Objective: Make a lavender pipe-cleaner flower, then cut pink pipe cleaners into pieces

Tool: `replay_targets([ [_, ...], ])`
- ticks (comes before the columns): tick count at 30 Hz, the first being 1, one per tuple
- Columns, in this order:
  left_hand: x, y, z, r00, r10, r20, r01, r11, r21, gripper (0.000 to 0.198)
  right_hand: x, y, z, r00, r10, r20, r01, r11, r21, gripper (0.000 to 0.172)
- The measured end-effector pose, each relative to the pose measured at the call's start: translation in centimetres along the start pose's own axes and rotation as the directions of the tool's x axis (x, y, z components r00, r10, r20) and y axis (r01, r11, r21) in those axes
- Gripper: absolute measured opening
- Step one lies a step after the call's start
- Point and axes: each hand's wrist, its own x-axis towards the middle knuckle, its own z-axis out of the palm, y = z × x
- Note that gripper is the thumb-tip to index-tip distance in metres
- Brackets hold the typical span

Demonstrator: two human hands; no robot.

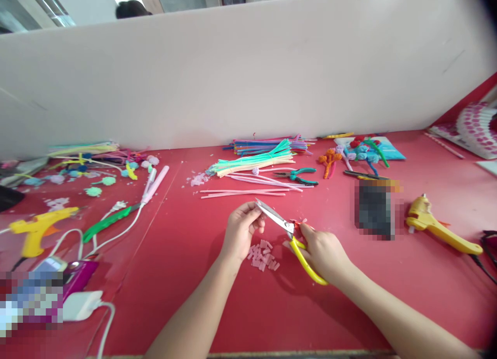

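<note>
My right hand [324, 253] is wrapped round the yellow handles of a pair of scissors [276, 218], whose blades point up and left. The blade tips reach the fingers of my left hand [241, 229]. Those fingers are pinched together, and whatever is in them is too small or hidden to make out. Below the blades, between my hands, lies a small heap of short pink cut pieces [263, 255] on the red table [174, 297].
Beyond my hands lie pink pipe cleaners [243, 193], bundled pipe cleaners [256, 162] and teal-handled pliers [298, 176]. At right is a yellow glue gun [438, 227]; at left are another glue gun [39, 229], a green cutter [108, 222] and a pink hair straightener [155, 185]. A white partition [233, 79] stands behind.
</note>
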Motion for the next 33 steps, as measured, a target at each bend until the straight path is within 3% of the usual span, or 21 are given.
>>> replay_targets([
  [33,0.05,0.16,0.05,1.000,-0.020,0.005,0.020,1.000,0.001,0.011,0.01,0.08,-0.08,1.000,0.010,-0.007,-0.010,1.000,-0.001,0.036],
])
